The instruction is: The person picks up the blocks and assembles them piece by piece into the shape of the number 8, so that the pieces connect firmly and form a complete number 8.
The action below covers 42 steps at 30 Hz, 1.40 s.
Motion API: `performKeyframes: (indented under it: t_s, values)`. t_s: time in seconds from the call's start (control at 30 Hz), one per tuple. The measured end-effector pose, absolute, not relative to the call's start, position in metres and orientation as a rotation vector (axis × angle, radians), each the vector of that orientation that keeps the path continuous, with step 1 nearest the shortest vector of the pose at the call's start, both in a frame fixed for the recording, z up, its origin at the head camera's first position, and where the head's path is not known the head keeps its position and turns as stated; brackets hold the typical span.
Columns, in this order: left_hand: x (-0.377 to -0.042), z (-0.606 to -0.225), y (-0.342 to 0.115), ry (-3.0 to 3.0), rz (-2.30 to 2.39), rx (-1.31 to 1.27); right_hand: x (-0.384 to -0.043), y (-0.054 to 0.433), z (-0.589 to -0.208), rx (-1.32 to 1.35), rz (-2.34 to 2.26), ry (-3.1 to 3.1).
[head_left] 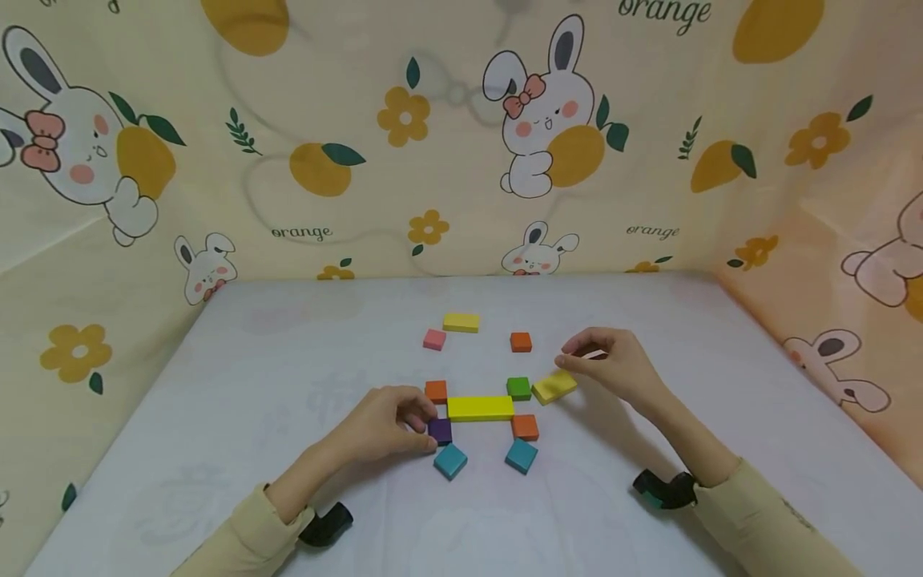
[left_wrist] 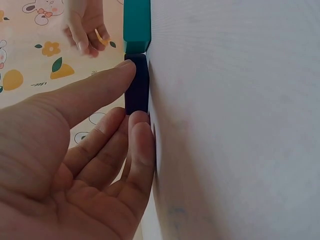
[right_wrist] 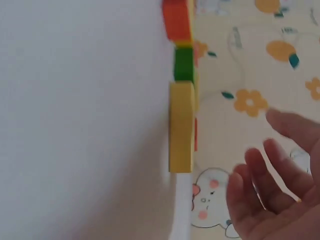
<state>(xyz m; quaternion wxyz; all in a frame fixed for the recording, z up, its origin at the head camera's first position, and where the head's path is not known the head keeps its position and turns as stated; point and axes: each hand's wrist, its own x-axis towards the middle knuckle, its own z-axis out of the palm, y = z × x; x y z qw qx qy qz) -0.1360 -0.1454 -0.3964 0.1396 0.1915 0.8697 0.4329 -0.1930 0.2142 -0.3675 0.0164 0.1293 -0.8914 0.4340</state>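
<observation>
My left hand [head_left: 385, 425] pinches a dark purple block [head_left: 440, 432] on the table, thumb at its near side and fingers at its far side. In the left wrist view a teal block [left_wrist: 137, 25] sits right at the purple one's end. A long yellow block [head_left: 480, 409] lies just beyond it. Over on the right, my right hand [head_left: 613, 361] hovers above a shorter yellow block [head_left: 554, 386], its fingers loosely bent and holding nothing. The right wrist view shows a gap between the hand [right_wrist: 280, 175] and that block [right_wrist: 181, 127], which lies angled by a green block [head_left: 518, 389].
Orange blocks [head_left: 436, 392] [head_left: 525, 427] flank the long yellow one, with a second teal block [head_left: 521, 455] in front. Farther back lie a pink block [head_left: 434, 340], another yellow block [head_left: 461, 322] and another orange block [head_left: 521, 342]. A patterned cloth backdrop [head_left: 461, 160] encloses the white table [head_left: 303, 344].
</observation>
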Motion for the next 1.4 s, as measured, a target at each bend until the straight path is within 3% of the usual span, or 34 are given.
performKeyframes:
  t_s: [0.33, 1.4]
  values:
    - [-0.137, -0.398, -0.146, 2.489, 1.263, 0.558, -0.206, 0.226, -0.375, 0.571, 1.322, -2.856]
    - [-0.136, -0.4, -0.144, 2.525, 1.224, 0.56, -0.212, 0.234, -0.383, 0.609, 1.265, -2.999]
